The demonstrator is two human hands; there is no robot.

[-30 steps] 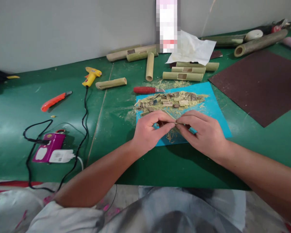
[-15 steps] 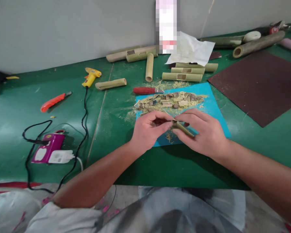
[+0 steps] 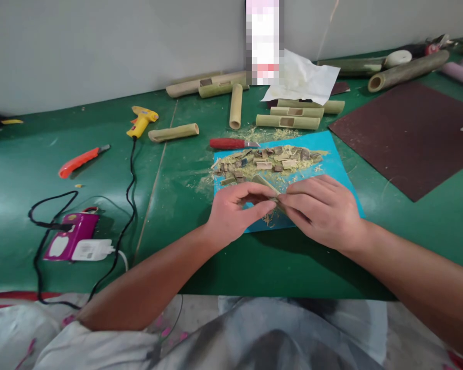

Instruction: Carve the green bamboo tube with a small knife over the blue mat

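My left hand and my right hand meet over the near part of a blue cutting mat. Both pinch a small greenish bamboo piece between fingers and thumbs; most of it is hidden by the fingers. Just beyond the hands lies a heap of bamboo chips and shavings on the mat. A red-handled knife rests at the mat's far left corner.
Several cut bamboo tubes lie behind the mat, with crumpled white paper. A yellow glue gun, an orange utility knife and a purple power strip with cables sit left. A brown sheet lies right.
The bamboo piece, which stuck out under my right hand half a second ago, is now tucked back between both hands. The view shifted slightly.
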